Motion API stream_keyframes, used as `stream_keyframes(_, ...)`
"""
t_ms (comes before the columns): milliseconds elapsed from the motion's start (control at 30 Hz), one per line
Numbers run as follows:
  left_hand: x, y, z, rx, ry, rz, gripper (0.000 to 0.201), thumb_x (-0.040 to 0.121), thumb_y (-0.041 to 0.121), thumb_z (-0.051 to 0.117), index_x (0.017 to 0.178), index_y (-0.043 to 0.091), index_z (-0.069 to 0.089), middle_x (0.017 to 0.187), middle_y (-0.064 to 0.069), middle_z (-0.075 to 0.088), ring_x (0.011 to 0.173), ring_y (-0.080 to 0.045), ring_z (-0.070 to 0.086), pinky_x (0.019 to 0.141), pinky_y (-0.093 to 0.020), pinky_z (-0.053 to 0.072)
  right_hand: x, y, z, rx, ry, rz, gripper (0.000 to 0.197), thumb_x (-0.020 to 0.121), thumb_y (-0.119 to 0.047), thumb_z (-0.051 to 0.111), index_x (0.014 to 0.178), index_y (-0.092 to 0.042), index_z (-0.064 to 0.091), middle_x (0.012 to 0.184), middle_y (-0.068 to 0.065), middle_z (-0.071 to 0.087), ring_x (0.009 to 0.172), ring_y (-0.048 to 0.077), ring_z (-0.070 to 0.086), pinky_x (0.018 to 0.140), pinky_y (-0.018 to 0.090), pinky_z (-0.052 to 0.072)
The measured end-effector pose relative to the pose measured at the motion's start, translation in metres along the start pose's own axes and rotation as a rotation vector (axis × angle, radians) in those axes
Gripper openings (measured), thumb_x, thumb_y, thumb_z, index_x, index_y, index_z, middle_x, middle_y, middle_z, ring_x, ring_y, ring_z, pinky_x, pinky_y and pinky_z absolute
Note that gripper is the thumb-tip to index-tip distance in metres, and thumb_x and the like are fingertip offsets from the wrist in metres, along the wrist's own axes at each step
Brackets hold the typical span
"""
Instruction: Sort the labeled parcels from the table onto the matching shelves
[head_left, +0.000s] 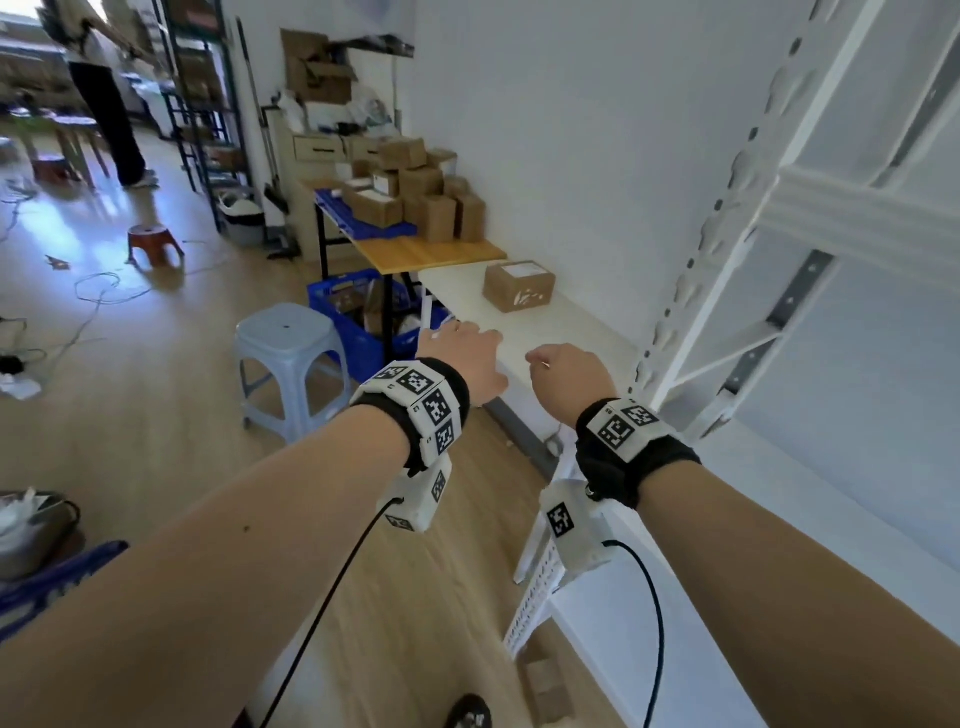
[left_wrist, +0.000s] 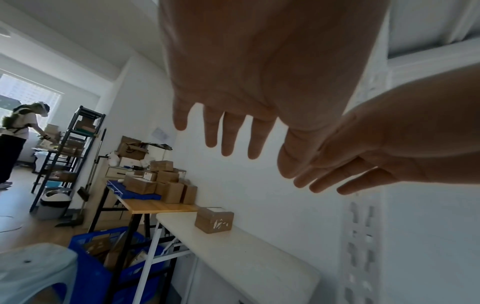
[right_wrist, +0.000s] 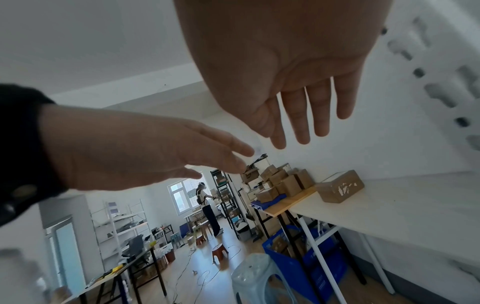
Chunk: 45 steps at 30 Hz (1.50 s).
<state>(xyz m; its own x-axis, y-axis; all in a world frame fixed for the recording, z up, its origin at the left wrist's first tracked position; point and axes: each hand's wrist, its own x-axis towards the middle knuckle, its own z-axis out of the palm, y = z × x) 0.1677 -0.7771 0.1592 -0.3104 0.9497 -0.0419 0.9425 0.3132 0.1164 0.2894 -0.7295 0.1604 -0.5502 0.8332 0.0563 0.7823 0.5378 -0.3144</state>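
Note:
One brown cardboard parcel (head_left: 519, 286) (left_wrist: 214, 220) (right_wrist: 339, 186) with a white label on top lies alone on the white table (head_left: 561, 332), near the wall. Both my arms reach forward toward it. My left hand (head_left: 465, 358) (left_wrist: 223, 127) hovers over the table's near corner with straight, spread fingers and holds nothing. My right hand (head_left: 569, 371) (right_wrist: 301, 115) hangs beside it, fingers relaxed and empty, a short way from the parcel. The white metal shelf unit (head_left: 779, 218) rises at my right.
Beyond the white table, a wooden table (head_left: 431, 254) carries a stack of brown boxes (head_left: 415, 197) and a blue tray. A blue crate (head_left: 363, 322) sits under it, a pale plastic stool (head_left: 288, 358) to the left. Cables lie on the floor. A person (head_left: 98, 88) stands far left.

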Motion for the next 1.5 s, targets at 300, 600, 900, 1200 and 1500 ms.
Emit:
stream_keyframes(300,0.173,-0.026,-0.016,-0.021,-0.033,-0.013,0.061,0.093,0.038,0.047,0.151,0.024,0.033,0.154,-0.008,0.037,0.142,-0.030,0.032,0.115,-0.053,0.022,0.181,0.025,0.006,0.056,-0.038,0.076,0.039,0.096,-0.012,0.036,0.125,-0.006,0.061,0.135,0.013,0.057,0.122,0.030,0.054,0.099,0.034,0.043)
stream_keyframes(600,0.311,-0.082,-0.006,-0.064,-0.121,-0.032,0.062,0.093,0.037,0.047,0.152,0.023,0.031,0.156,-0.008,0.035,0.143,-0.029,0.031,0.115,-0.051,0.024,0.325,0.035,0.037,0.160,-0.124,0.226,0.045,0.092,-0.013,0.041,0.134,-0.019,0.055,0.141,0.006,0.054,0.127,0.026,0.052,0.100,0.033,0.042)
stream_keyframes(900,0.470,-0.150,-0.015,-0.068,-0.129,0.165,0.062,0.093,0.036,0.047,0.151,0.023,0.031,0.156,-0.006,0.035,0.143,-0.027,0.032,0.114,-0.047,0.026,0.472,0.015,0.058,-0.027,-0.060,0.199,0.038,0.092,0.000,0.038,0.119,-0.003,0.064,0.126,0.017,0.062,0.113,0.033,0.060,0.094,0.041,0.050)
stream_keyframes(1200,0.600,-0.200,-0.031,-0.212,-0.123,0.349,0.059,0.095,0.038,0.050,0.149,0.019,0.037,0.154,-0.005,0.040,0.140,-0.026,0.038,0.112,-0.041,0.034,0.582,0.009,0.075,0.117,0.023,0.440,0.037,0.091,-0.013,0.042,0.116,-0.021,0.068,0.140,0.007,0.054,0.121,0.025,0.055,0.094,0.028,0.042)
stream_keyframes(1500,0.707,-0.194,0.003,-0.291,-0.243,0.396,0.061,0.092,0.037,0.053,0.149,0.019,0.038,0.153,-0.006,0.041,0.139,-0.026,0.040,0.112,-0.044,0.035,0.643,0.056,0.091,0.096,0.018,0.569,0.038,0.092,-0.009,0.041,0.118,-0.017,0.068,0.134,0.005,0.060,0.118,0.025,0.058,0.095,0.030,0.043)
